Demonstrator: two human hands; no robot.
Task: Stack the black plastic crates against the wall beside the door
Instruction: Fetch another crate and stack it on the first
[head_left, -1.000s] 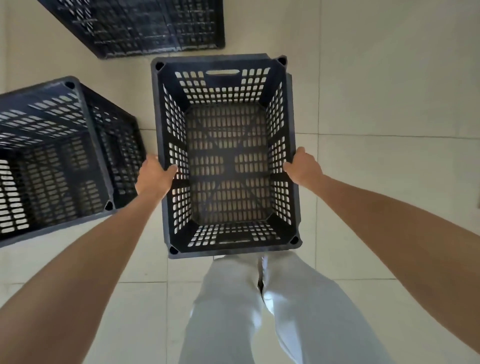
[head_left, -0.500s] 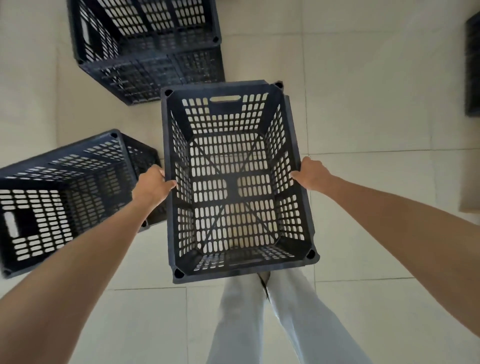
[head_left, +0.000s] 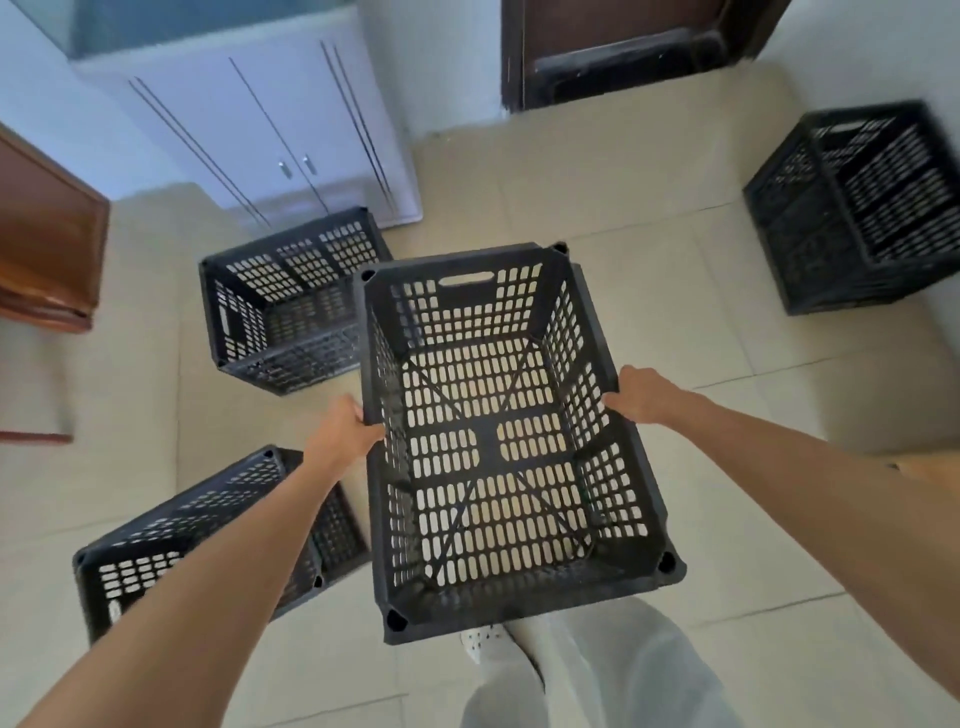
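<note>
A black plastic crate (head_left: 498, 441) is being held open side up, clear of the tiled floor (head_left: 623, 197), in front of the person's pale trousers (head_left: 597, 670). Its left long rim is being clasped by the left hand (head_left: 345, 431), with the grip pressed together over the edge; its right long rim is being clasped by the right hand (head_left: 636, 397) in the same closed grip. Both arms are being stretched out forward.

Two further crates are lying on the floor to the left: a far crate (head_left: 283, 301) just beside the white cabinet (head_left: 270, 130), partly hidden behind the held one, and a near crate (head_left: 208, 525) crossed by the left forearm. A stack of crates (head_left: 862, 208) is standing at the right, near the wall and well apart from the held crate. A dark door (head_left: 623, 47) is being seen at the top, and brown wooden furniture (head_left: 47, 244) at the left edge.
</note>
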